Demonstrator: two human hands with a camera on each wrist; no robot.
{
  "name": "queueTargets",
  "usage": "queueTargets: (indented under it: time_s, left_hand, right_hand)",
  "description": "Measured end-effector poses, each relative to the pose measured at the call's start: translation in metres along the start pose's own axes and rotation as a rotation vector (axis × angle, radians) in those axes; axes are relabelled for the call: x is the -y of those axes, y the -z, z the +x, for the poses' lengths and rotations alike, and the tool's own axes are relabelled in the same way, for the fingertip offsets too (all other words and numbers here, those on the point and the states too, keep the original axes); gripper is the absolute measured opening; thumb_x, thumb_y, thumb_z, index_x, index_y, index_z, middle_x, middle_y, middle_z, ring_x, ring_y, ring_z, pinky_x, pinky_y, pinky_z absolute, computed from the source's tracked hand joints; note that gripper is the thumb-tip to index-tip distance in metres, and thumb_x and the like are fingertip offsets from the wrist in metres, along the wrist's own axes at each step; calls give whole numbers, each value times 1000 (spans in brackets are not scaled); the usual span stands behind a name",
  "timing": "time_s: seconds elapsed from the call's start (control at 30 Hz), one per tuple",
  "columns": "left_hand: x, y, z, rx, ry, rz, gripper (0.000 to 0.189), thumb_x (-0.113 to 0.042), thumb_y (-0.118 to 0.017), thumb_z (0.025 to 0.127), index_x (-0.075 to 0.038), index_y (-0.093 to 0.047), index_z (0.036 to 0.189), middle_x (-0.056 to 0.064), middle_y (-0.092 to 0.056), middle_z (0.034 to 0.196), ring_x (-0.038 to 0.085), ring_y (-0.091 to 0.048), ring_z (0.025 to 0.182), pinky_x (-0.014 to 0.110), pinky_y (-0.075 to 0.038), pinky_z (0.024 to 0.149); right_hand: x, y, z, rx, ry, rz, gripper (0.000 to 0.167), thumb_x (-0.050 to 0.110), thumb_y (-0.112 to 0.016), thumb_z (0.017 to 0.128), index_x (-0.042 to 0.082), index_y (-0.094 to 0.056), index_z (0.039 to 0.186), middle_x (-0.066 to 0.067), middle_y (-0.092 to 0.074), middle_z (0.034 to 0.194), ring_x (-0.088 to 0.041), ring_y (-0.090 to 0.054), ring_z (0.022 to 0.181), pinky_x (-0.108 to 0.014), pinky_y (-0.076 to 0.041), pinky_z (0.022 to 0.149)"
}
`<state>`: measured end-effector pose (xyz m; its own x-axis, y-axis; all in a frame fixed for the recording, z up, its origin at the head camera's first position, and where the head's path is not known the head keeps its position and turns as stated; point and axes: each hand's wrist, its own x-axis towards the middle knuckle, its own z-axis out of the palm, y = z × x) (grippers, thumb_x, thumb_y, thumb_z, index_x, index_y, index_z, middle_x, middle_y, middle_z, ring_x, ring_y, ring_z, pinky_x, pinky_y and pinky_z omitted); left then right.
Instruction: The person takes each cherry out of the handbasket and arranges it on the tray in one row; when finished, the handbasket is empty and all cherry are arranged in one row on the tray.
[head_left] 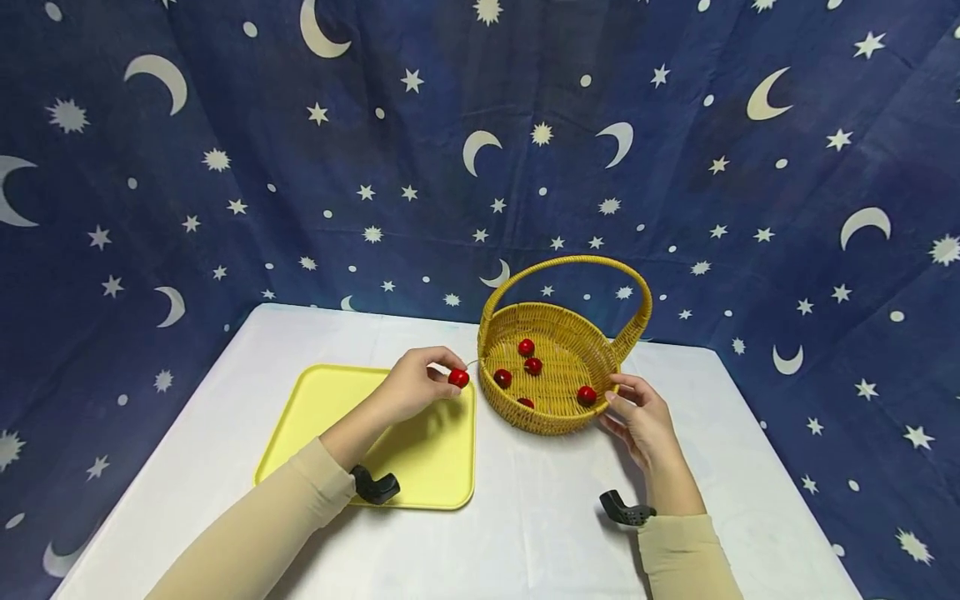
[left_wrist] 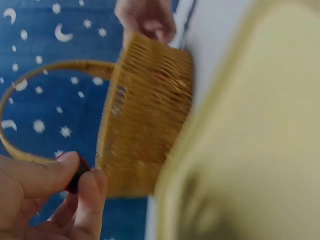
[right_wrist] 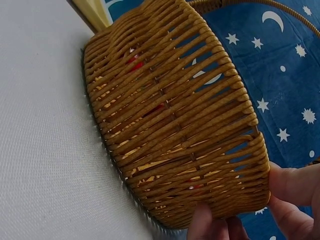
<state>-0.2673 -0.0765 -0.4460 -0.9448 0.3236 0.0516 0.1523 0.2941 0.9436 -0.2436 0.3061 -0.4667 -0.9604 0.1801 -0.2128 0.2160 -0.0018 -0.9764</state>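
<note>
The left hand (head_left: 417,386) pinches a cherry (head_left: 458,378) just left of the basket (head_left: 546,423); the right hand (head_left: 647,421) holds its right side.

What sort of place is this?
Probably a small staged recording corner: moon-and-star cloth hangs around a white table, which holds a yellow tray and a wicker basket.

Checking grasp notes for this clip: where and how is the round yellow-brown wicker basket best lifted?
Probably by the top of its arched wicker handle, coming from above: the basket stands upright, and the slim arch rises above the rim, clear of the small round red fruits inside.
</note>
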Motion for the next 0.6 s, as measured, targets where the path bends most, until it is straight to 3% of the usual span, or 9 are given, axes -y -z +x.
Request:
queueTargets:
  time_s: [0.1,0.2,0.43,0.6]
  left_hand:
    - [17,7,-6,15,81,29,27,6,-81,87,-7,-76,111,14,-77,113,18,-73,78,37,-62,71]
    - [31,8,-6,18,121,88,25,3,-83,87,-10,-76,108,11,-74,112,21,-71,73,37,-61,63]
    - [47,-4,5,-4,68,358,25,-7,-91,82,-17,-76,98,-1,-73,96,15,-61,87,33,-50,82]
    - [47,-12,11,17,64,411,26,-10,-94,81,-20,-76,97,-2,-71,95,18,-60,91,39,-50,90]
  right_hand:
    - [1,0,1,-1,-3,-1,38,7,-65,105,11,-58,143,0,-54,121,-10,-69,98,-31,-64,87]
    - [1,0,1,0,-1,0,38,6,-65,106,11,-58,143,1,-55,119,-12,-69,98,-31,-64,87]
    - [2,-2,1,-3,-1,-15,39,9,-65,106,11,-57,145,1,-54,122,-10,-69,101,-31,-64,88]
    - [1,-3,0,-10,-17,-17,39,9,-64,107,13,-56,145,2,-53,122,-10,-68,103,-31,-64,87]
